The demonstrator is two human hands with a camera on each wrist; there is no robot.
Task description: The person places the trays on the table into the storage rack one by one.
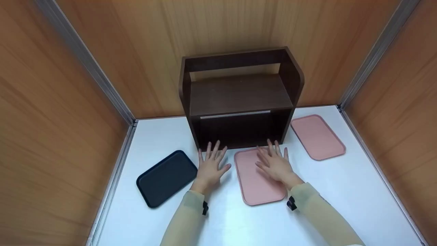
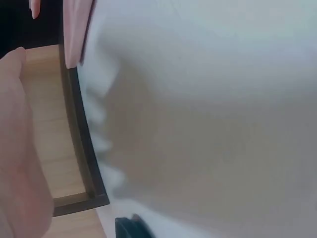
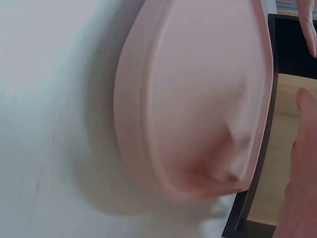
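Standing at the far side of the white table, a dark wooden shelf dominates. Near it lies a pink tray, where the right hand rests flat with fingers spread. A black tray lies left, a second pink tray far right. The left hand lies spread wide on the table, holding nothing.
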